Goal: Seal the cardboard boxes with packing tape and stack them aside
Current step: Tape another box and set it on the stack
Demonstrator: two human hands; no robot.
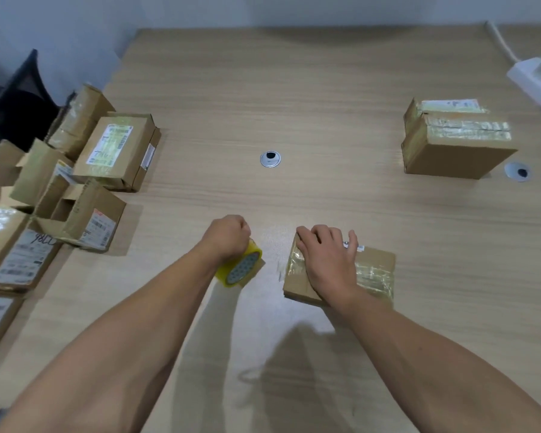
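A small flat cardboard box (374, 270) with glossy tape across its top lies on the wooden table (294, 104) near the front. My right hand (325, 260) rests flat on its top, fingers spread over the far edge. To its left my left hand (225, 237) grips a yellowish roll of packing tape (242, 268), held just above the table and apart from the box. A taped cardboard box (456, 145) stands alone at the far right.
Several cardboard boxes (116, 151) crowd the table's left edge, some with flaps open (75, 214), some labelled. Two round cable grommets (270, 159) (518, 172) sit in the tabletop. A white power strip (537, 76) lies at the far right corner.
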